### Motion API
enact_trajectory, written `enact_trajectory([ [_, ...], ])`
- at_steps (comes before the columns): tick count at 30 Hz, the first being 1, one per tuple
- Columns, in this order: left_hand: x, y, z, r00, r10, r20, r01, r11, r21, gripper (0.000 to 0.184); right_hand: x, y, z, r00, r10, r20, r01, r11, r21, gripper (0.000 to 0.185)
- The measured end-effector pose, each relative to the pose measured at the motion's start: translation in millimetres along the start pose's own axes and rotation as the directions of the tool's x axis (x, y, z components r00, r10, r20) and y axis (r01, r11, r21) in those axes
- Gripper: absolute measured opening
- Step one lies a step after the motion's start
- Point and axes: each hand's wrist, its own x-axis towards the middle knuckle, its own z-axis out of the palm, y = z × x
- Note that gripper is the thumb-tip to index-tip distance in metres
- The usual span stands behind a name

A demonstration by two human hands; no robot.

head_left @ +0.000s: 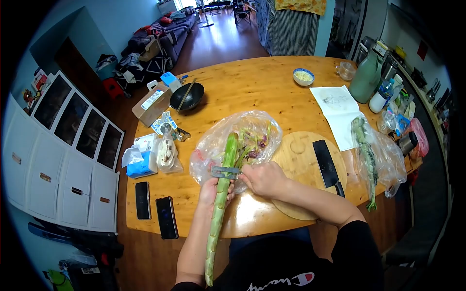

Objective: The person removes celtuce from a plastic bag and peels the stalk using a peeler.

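Note:
A long green celtuce stem (217, 213) slants from above the plastic bag down toward my body. My left hand (209, 191) is closed around it near its middle. Closed on the handle end of a grey peeler (224, 172), my right hand (264, 179) keeps the blade across the stem, just above my left fingers. The stem's upper end is smooth bright green; leaf-scar rings mark the part below. Beneath the upper end, a clear plastic bag (204, 133) lies spread out with peelings and purplish leafy scraps (259, 143) on it.
Right of my hands, a black cleaver (326, 162) lies on a round wooden board (291, 150). Another bagged celtuce (369, 160) is at the right edge. Two phones (167, 218), a tissue pack (141, 164), a black bowl (187, 97) and a small bowl (304, 76) stand around.

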Motion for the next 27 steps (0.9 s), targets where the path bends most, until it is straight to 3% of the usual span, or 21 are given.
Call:
enact_trajectory([
  [3,-2,-3,22,0.984,0.178,-0.033,-0.178,0.984,0.002,0.03,2,11,1,0.999,0.047,0.028,-0.047,0.999,0.018,0.031],
  [6,3,-2,14,0.991,0.135,0.024,-0.134,0.99,-0.032,0.03,3,16,2,0.999,0.033,-0.025,-0.033,0.999,0.0,0.031],
  [9,3,-3,12,0.985,0.172,0.031,-0.174,0.982,0.069,0.035,9,30,7,0.992,0.116,-0.057,-0.116,0.993,0.017,0.03],
  [15,1,-2,5,0.981,0.164,0.107,-0.167,0.986,0.017,0.042,20,38,7,0.975,0.216,0.042,-0.216,0.976,-0.009,0.033],
  [22,-4,-2,-1,0.991,0.134,0.027,-0.134,0.991,-0.004,0.042,34,62,28,0.933,0.344,0.108,-0.346,0.938,0.0,0.039],
  [27,-9,2,-7,0.984,0.178,0.016,-0.178,0.984,-0.01,0.041,41,69,11,0.915,0.403,0.001,-0.399,0.906,-0.142,0.036],
])
